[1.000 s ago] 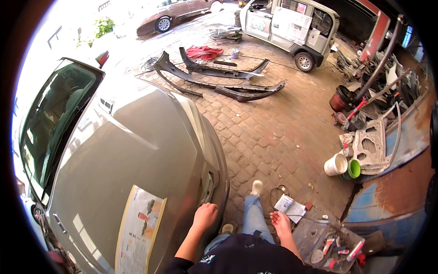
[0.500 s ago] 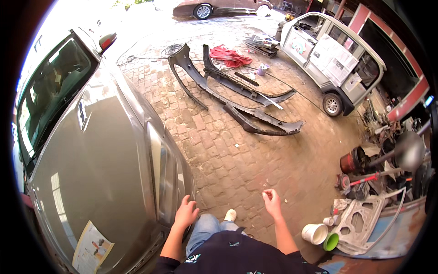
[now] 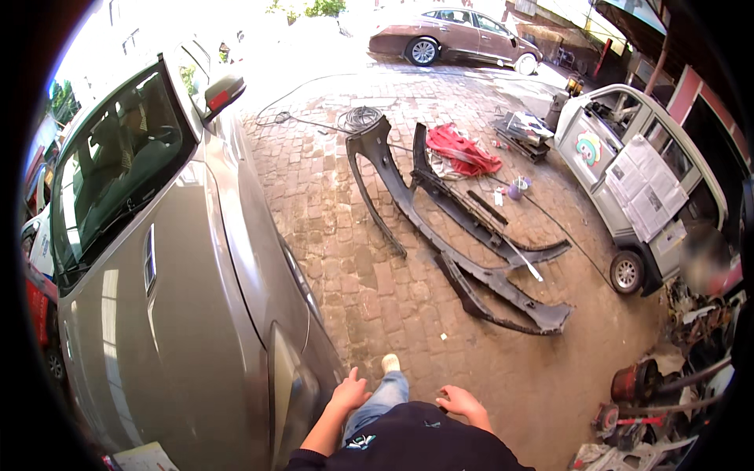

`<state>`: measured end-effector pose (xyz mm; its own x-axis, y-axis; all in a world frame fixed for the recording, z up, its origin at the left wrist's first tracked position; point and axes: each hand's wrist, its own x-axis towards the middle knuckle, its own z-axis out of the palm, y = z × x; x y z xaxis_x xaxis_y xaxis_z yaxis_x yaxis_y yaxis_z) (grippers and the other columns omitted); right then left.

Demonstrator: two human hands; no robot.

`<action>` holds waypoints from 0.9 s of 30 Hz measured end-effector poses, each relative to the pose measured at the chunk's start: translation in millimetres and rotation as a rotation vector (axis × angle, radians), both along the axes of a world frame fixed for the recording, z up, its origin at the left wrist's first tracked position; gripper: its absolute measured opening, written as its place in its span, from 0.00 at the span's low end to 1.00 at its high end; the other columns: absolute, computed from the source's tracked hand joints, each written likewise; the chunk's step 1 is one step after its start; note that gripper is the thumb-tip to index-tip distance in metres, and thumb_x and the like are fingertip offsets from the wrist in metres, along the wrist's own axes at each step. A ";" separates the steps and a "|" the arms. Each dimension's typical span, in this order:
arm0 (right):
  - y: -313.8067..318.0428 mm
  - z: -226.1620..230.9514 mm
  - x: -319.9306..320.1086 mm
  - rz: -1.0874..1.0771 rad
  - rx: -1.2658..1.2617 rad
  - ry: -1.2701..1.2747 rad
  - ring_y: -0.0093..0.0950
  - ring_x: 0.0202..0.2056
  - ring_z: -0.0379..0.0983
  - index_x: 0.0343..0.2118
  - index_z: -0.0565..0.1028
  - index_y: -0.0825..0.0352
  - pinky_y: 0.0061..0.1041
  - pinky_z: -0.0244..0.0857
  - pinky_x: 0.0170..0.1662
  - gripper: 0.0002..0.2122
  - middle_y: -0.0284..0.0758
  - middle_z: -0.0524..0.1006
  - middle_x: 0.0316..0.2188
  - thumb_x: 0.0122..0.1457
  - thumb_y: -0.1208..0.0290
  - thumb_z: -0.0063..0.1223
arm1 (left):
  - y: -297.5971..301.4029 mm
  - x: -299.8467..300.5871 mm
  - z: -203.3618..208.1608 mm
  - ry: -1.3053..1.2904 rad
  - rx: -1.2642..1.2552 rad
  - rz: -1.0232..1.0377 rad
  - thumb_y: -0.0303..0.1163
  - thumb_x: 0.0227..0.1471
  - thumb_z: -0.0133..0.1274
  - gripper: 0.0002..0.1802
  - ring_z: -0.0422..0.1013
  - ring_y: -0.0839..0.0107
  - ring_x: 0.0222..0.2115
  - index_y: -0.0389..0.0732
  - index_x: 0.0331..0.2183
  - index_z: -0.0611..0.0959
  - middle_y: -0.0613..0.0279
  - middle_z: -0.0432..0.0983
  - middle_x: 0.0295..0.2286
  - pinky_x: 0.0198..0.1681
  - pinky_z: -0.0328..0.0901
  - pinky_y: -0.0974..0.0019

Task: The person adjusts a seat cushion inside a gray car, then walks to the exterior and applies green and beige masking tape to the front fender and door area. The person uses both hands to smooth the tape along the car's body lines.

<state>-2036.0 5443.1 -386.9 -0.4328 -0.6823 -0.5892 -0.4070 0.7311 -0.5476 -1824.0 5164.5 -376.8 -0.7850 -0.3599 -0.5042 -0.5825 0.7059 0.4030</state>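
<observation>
My left hand [image 3: 351,391] hangs beside the front corner of a grey-brown car [image 3: 188,345], fingers spread and nothing in them. My right hand [image 3: 463,403] is held low in front of my body, fingers loosely bent and apart, also without anything visible in it. Ahead on the paving lie two dark bumper covers, a nearer one [image 3: 381,154] and a farther one [image 3: 542,252], with a white-tipped thin rod [image 3: 528,265] across the farther one. Neither hand touches them. One of my shoes [image 3: 390,363] shows ahead of my jeans.
Beyond the bumpers lie a red cloth [image 3: 463,151], a coiled hose [image 3: 361,118] and a small purple pot [image 3: 517,189]. On the right stands a small light-grey vehicle [image 3: 593,179] partly covered with newspaper [image 3: 646,188]. Scrap parts and a red bucket [image 3: 628,383] crowd the lower right. A brown car [image 3: 463,39] stands far back.
My view has shifted forward along the car, and the bumpers appear nearer. My right hand has dropped closer to my body, its fingers no longer pinched together. My stepping foot has changed.
</observation>
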 end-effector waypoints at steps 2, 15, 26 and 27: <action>-34.1 29.2 -40.9 0.050 0.191 0.061 0.42 0.49 0.72 0.49 0.72 0.69 0.37 0.66 0.51 0.24 0.47 0.76 0.46 0.57 0.55 0.54 | -37.5 -63.3 7.8 -0.068 -0.049 0.016 0.45 0.50 0.57 0.24 0.69 0.46 0.49 0.38 0.43 0.78 0.38 0.53 0.60 0.50 0.67 0.50; -300.0 -34.8 -345.8 0.102 0.188 0.211 0.42 0.46 0.74 0.42 0.75 0.66 0.41 0.69 0.47 0.22 0.45 0.78 0.43 0.54 0.52 0.55 | -316.7 -258.4 -86.8 0.093 0.085 0.206 0.46 0.51 0.55 0.25 0.64 0.49 0.54 0.39 0.45 0.79 0.43 0.63 0.55 0.56 0.61 0.56; -700.8 4.2 -498.7 0.472 -0.185 0.169 0.43 0.45 0.73 0.45 0.73 0.65 0.41 0.67 0.47 0.20 0.44 0.77 0.41 0.57 0.54 0.53 | -481.9 -245.7 -172.5 -0.221 0.684 1.071 0.40 0.48 0.55 0.19 0.77 0.53 0.34 0.35 0.35 0.84 0.47 0.81 0.29 0.39 0.71 0.57; -733.0 2.8 -506.1 0.503 -0.157 0.162 0.43 0.45 0.73 0.45 0.73 0.65 0.41 0.67 0.46 0.20 0.43 0.77 0.41 0.57 0.54 0.53 | -504.0 -250.4 -175.0 -0.223 0.704 1.112 0.40 0.48 0.55 0.18 0.77 0.53 0.33 0.34 0.35 0.84 0.47 0.81 0.29 0.38 0.71 0.57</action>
